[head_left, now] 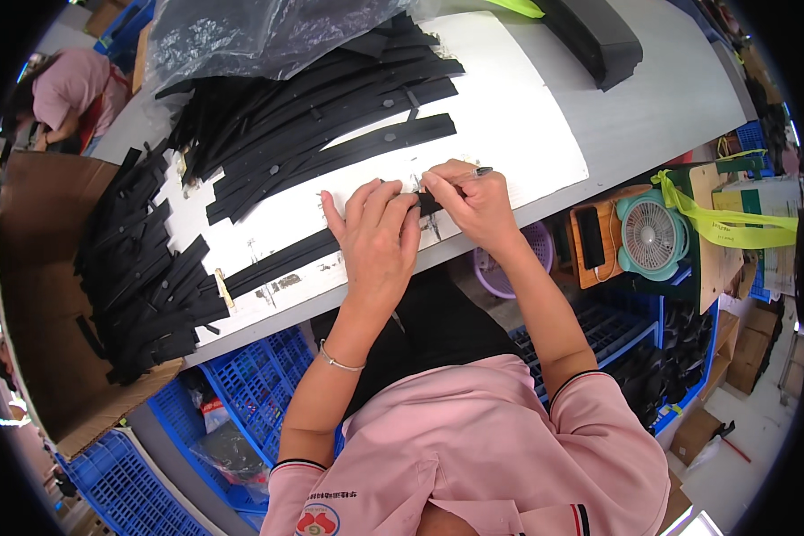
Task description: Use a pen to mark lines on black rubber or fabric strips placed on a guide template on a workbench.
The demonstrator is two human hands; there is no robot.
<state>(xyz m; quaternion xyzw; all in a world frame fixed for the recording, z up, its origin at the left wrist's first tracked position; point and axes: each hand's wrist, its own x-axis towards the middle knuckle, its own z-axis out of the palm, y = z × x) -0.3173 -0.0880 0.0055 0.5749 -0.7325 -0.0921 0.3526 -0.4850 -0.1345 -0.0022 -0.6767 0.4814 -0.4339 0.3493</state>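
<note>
My left hand (377,223) lies over one end of a long black fabric strip (286,259) near the front edge of a white board (518,116). Its fingers are apart and bent a little, with the tips pressing down. Close beside it, my right hand (473,201) is closed in a pinch round a slim pen (481,171), whose dark end shows above the fingers. The pen's tip is hidden behind the fingers, at a short black piece between both hands. Farther back on the board lie many overlapping black strips (330,98), some with small round grey marks.
An open cardboard box (40,205) stands at the left, beside a heap of black strips (152,277). Clear plastic (232,45) covers the back. A dark padded piece (590,40) lies back right. A green fan (652,234), phone (589,238) and purple basket (538,246) are at the right.
</note>
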